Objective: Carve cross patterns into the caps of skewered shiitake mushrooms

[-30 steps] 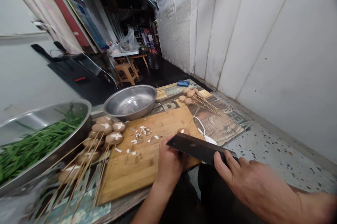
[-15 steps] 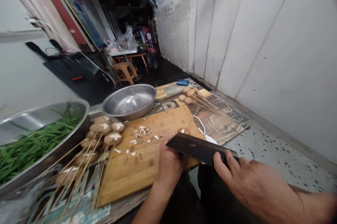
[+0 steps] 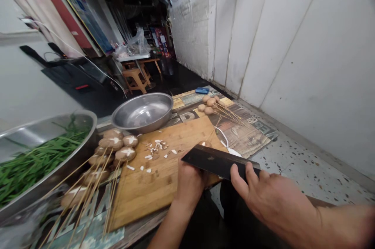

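Observation:
My right hand [image 3: 272, 194] grips a dark-bladed cleaver [image 3: 218, 162], its blade slanting across the front of the cutting board [image 3: 146, 198]. Behind the blade, my left hand [image 3: 190, 182] is curled round a skewered mushroom [image 3: 206, 144]; the blade hides its fingertips and most of the cap. A white notch shows on that cap, and thin sticks rise beyond it. White mushroom trimmings [image 3: 158, 145] lie scattered over the board. On the left are piled several skewered mushrooms [image 3: 125, 153] with white crosses cut in their caps.
Uncut skewered mushrooms [image 3: 209, 102] lie at the table's far right, near a blue object [image 3: 202, 90]. An steel bowl [image 3: 143, 113] stands behind the board. At left, a large basin [image 3: 94, 120] holds green leaves. A white cable [image 3: 231, 151] lies by the board's right edge.
The cleaver and my right hand have shifted slightly left. My left hand stays in nearly the same place at the mushroom. The whole view has moved a little.

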`<state>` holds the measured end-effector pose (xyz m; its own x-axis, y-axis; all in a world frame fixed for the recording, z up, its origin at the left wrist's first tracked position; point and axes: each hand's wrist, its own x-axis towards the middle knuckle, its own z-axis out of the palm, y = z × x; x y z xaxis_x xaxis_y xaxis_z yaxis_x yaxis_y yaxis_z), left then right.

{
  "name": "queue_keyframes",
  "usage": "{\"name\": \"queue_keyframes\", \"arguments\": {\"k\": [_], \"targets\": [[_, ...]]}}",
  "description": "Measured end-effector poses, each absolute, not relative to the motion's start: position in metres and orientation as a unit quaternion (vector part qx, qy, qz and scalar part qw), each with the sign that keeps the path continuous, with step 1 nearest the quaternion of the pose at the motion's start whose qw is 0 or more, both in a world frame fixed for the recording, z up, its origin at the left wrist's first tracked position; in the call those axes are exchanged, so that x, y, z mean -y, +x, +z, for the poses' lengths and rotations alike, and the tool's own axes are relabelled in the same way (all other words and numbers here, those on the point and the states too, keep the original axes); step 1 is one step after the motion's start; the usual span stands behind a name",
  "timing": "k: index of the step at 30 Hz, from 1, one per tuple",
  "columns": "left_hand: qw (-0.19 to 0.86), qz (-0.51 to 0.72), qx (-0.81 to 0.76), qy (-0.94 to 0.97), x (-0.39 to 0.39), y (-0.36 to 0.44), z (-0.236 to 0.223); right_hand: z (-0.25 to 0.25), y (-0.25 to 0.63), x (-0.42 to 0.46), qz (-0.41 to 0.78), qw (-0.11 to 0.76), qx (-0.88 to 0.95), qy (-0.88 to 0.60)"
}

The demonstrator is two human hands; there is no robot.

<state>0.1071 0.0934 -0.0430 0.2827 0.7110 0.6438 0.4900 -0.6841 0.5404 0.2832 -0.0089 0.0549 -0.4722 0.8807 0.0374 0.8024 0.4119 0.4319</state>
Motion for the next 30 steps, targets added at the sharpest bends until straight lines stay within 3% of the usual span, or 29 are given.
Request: {"name": "queue_keyframes", "arguments": {"k": [3,8,11,15,18,30], "targets": [[0.092,0.466,-0.369,0.799,-0.094,0.107,-0.043,0.055,0.275,0.007,0.237,0.173,-0.824,0.485],[0.041,0.436,-0.399,0.805,-0.094,0.106,-0.048,0.069,0.281,0.002,0.170,0.177,-0.827,0.505],[0.048,0.420,-0.425,0.801,-0.095,0.103,-0.049,0.085,0.307,-0.007,0.007,0.107,-0.822,0.560],[0.051,0.407,-0.454,0.791,-0.096,0.099,-0.047,0.087,0.352,-0.028,-0.330,-0.113,-0.708,0.614],[0.046,0.387,-0.465,0.795,-0.095,0.097,-0.043,0.075,0.374,-0.040,-0.501,-0.151,-0.605,0.601],[0.016,0.374,-0.460,0.805,-0.092,0.098,-0.040,0.062,0.372,-0.044,-0.598,-0.140,-0.551,0.565]]}}
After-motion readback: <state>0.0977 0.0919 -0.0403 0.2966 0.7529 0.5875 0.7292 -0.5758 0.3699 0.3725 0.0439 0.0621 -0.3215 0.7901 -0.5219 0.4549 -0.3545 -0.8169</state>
